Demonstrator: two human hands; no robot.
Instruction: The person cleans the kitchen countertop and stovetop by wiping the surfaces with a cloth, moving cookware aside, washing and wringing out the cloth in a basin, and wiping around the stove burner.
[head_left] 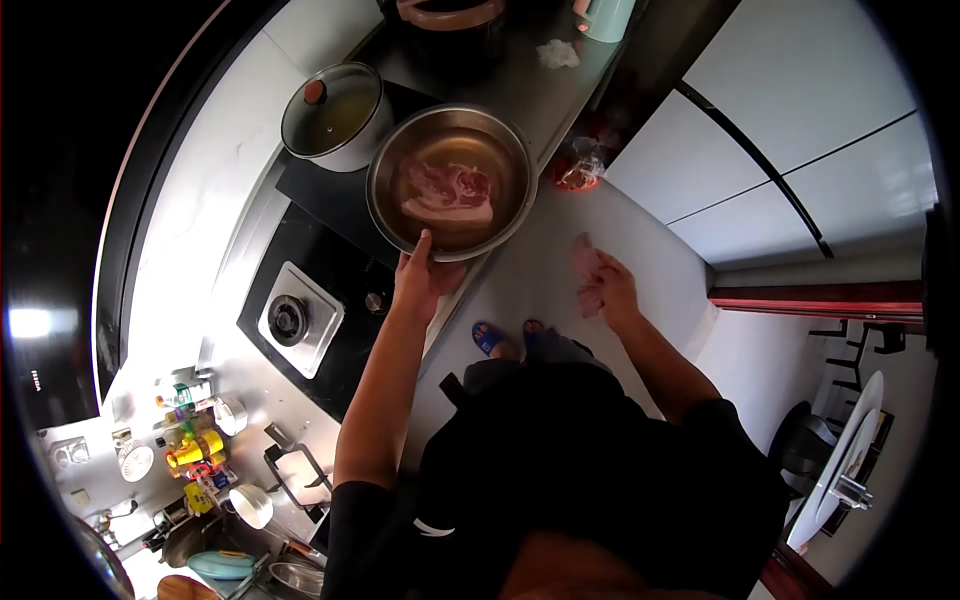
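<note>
My left hand point(422, 275) grips the near rim of a round metal basin point(378, 215), thumb over the edge and fingers beneath. Inside the basin lies a slab of raw meat point(450, 208), pink with a pale fatty strip along its near side. Out to the right, over the floor, my right hand point(615, 287) is closed around a limp pink cloth-like piece point(587, 268); I cannot tell its exact kind. It hangs out on both sides of the fingers.
A lidded pot point(335, 115) stands beside the basin's far left. Nearer left is a black gas stove point(330, 250) with a burner point(288, 318). Bottles point(195, 448) and a sink point(190, 540) are at lower left. A plastic bag point(580, 172) sits by the white cabinet point(740, 150).
</note>
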